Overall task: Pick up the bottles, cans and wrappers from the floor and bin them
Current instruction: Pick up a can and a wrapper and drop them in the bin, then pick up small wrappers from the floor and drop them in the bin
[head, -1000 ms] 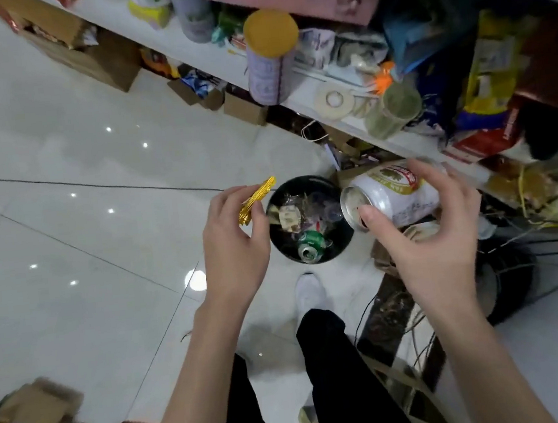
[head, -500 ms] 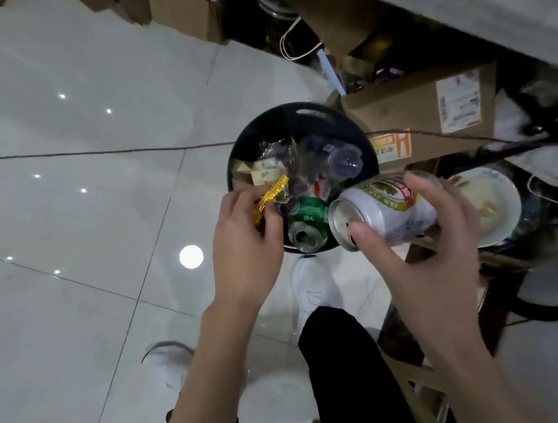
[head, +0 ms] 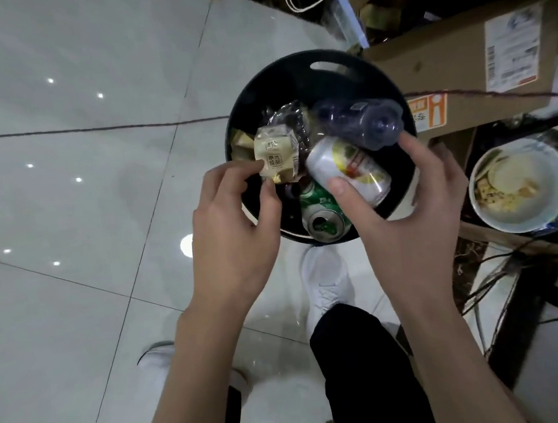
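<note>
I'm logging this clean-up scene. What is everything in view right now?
bin: one, black, on floor, centre
white can: one, over bin, in right hand
green can: one, in bin
plastic bottle: one, clear, in bin
wrappers: several, cream and clear, in bin
cardboard box: one, brown, right of bin
bowl: one, white, far right
shoes: two, white
left hand: at bin's rim, fingers pinched
right hand: grips white can

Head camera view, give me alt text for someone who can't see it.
Seen from above, a person's right hand holds a white can over a black bin already holding a green can, a clear bottle and wrappers. The left hand is at the bin's rim by a pale wrapper. A cardboard box and dirty bowl sit beside it on the tiled floor.
</note>
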